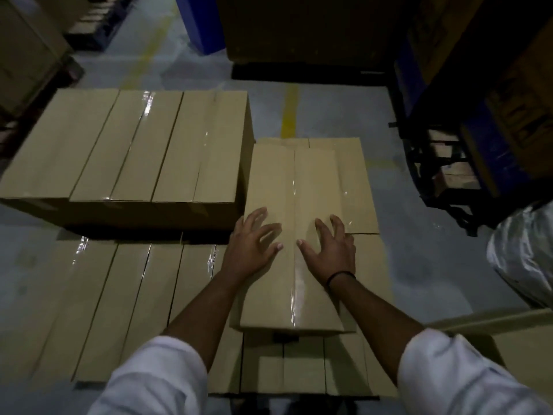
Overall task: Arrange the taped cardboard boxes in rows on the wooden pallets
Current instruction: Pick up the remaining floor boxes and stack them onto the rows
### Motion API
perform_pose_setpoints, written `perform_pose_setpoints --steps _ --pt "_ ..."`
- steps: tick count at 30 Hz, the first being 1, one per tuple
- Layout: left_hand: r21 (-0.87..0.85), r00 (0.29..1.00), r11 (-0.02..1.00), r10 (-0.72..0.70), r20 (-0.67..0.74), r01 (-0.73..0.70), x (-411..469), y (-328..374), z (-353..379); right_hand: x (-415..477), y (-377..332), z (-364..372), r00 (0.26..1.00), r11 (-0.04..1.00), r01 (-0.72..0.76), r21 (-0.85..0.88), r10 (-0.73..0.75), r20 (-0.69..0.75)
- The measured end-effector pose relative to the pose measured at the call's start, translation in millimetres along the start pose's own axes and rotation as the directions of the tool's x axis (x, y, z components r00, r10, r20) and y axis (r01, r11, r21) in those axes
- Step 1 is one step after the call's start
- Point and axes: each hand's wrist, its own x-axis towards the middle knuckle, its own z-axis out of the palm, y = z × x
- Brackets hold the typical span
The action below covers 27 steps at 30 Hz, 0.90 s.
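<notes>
Two hands are seen on one long taped box (294, 181), which is laid lengthwise away from the person on top of a lower layer of boxes at the right end of the stack. The left hand (254, 241) is rested flat on the lid left of the tape seam, fingers spread wide. The right hand (330, 250) is rested likewise right of the seam, fingers splayed, and one dark wrist band (341, 276) is worn on it. Nothing is gripped or pinched by either hand. Two white sleeves (155, 375) are seen on the forearms. In the far row (128, 145) three boxes are counted, set side by side with their long edges touching, and the taped box's left edge is placed just beside the right face of the third. In the near row (125, 295) several boxes are laid side by side at a lower level, but their number cannot be told from the seams alone. A dark gap (143, 235) is left between the two rows. Open grey floor (419, 265) is left to the right of the taped box, bounded by one plastic-wrapped bundle (523, 253) and a dark rack frame (443, 175). One yellow line (290, 109) is painted on the floor beyond the box's far end.
</notes>
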Motion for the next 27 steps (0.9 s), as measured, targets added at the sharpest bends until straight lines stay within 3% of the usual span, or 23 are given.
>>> perform_pose_setpoints --steps 3,7,15,22,27 --pt "0.025 0.995 0.995 -0.093 0.048 0.092 37.5 -22.2 3.4 48.0 -9.3 19.3 0.994 0.996 -0.012 0.084 0.003 0.107" --pt "0.239 0.915 0.946 -0.285 0.288 0.219 24.5 -34.3 24.5 39.6 -0.5 54.2 0.947 0.995 0.073 -0.071 -0.047 0.318" --pt "0.368 0.917 0.92 -0.256 0.306 0.134 39.1 -63.6 13.6 -34.9 28.3 74.1 0.91 0.905 0.279 -0.321 -0.142 0.391" --pt "0.49 0.87 0.87 -0.278 0.408 0.048 80.3 -84.9 -5.8 -31.7 34.4 89.5 0.892 0.906 0.314 -0.283 -0.178 0.416" --pt "0.424 0.824 0.906 -0.244 0.512 0.005 94.4 -102.6 -13.7 1.3 32.9 89.9 0.886 0.909 0.326 -0.261 -0.197 0.419"
